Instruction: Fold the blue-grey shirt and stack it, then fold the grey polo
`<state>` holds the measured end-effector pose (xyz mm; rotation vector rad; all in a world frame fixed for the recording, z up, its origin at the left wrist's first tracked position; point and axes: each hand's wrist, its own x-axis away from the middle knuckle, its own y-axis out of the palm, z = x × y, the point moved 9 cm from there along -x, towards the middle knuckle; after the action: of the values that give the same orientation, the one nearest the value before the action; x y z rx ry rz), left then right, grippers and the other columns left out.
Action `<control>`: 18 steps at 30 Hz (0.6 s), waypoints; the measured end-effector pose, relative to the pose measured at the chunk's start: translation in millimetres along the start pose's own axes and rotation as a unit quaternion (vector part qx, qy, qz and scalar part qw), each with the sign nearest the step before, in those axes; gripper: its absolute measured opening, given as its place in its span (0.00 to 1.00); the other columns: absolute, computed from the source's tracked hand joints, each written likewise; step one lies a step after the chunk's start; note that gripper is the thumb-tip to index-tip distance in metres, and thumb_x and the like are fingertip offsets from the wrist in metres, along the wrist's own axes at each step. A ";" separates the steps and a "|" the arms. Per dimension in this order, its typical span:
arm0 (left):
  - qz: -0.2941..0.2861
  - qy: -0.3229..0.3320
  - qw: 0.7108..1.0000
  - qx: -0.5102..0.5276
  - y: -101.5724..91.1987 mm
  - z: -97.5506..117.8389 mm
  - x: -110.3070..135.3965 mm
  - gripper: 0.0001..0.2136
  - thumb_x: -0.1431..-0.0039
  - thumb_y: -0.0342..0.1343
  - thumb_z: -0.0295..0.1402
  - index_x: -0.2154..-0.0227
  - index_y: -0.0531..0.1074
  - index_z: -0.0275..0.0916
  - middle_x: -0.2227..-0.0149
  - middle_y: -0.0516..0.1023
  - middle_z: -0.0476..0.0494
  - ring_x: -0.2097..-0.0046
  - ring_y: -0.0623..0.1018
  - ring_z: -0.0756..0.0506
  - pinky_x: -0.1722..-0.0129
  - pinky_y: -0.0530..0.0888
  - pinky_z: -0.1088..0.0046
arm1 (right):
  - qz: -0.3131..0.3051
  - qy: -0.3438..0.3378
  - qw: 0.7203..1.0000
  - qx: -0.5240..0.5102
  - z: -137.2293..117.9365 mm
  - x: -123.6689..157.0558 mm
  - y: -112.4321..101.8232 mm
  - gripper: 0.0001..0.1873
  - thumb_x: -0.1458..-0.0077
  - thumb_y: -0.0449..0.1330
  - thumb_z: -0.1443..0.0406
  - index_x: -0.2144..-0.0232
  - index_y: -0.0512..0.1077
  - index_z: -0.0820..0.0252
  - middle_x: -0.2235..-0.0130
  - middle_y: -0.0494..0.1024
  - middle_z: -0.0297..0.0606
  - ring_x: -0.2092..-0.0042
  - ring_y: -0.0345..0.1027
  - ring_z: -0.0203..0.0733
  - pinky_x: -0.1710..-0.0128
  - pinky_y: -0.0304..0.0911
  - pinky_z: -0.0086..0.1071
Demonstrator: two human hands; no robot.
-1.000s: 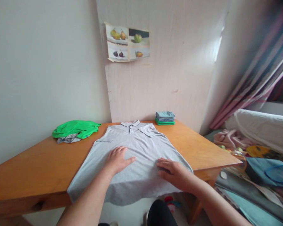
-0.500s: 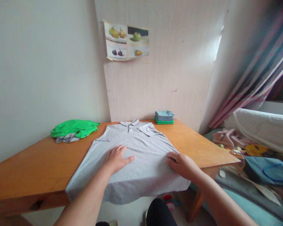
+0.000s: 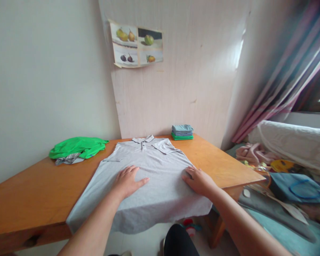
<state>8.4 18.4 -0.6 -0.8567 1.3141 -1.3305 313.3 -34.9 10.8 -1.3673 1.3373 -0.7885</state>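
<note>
A light grey polo shirt (image 3: 149,167) lies spread on the wooden table (image 3: 37,188), collar toward the wall, its hem hanging over the front edge. My left hand (image 3: 128,181) rests flat on the middle of the shirt, fingers stretched out. Near the shirt's right side edge my right hand (image 3: 198,179) lies on the cloth, fingers forward and slightly curled. Both sleeves are folded in over the body.
A crumpled green garment (image 3: 78,146) over a striped one lies at the table's back left. A small stack of folded clothes (image 3: 182,131) stands at the back right against the wall. Bags and bedding clutter the floor and bed on the right.
My right hand slid from the shirt's lower middle out to its right edge. The left hand stayed in place. The view shifted a little to the right.
</note>
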 end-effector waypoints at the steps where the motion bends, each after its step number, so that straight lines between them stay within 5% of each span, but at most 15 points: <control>1: -0.001 0.000 1.000 -0.002 -0.3 0.3 0.3 0.43 0.44 0.45 0.66 0.35 0.63 0.39 0.31 0.61 0.34 0.30 0.59 0.34 0.33 0.55 0.58 | 0.002 0.013 1.000 0.004 1.4 -0.9 -2.7 0.24 0.33 0.49 0.53 0.52 0.76 0.63 0.44 0.76 0.53 0.41 0.68 0.55 0.40 0.59 0.46; 11: -0.008 0.002 1.000 0.002 -1.7 0.9 2.2 0.43 0.43 0.44 0.66 0.35 0.63 0.37 0.30 0.60 0.34 0.29 0.58 0.35 0.32 0.54 0.58 | -0.003 0.007 1.000 -0.003 -14.2 -58.6 17.4 0.33 0.33 0.49 0.55 0.34 0.61 0.70 0.31 0.59 0.56 0.28 0.46 0.55 0.32 0.47 0.46; 18: -0.001 0.006 1.000 0.014 -3.0 2.1 2.0 0.43 0.43 0.47 0.65 0.36 0.65 0.36 0.31 0.62 0.32 0.30 0.60 0.33 0.33 0.55 0.56 | -0.084 0.082 0.990 0.076 21.7 -77.2 24.7 0.35 0.32 0.41 0.46 0.33 0.60 0.58 0.28 0.54 0.48 0.28 0.40 0.59 0.34 0.32 0.68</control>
<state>9.5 15.6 2.3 -0.8314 1.3026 -1.3540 313.5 47.8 -3.1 -1.3279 1.2698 -1.1138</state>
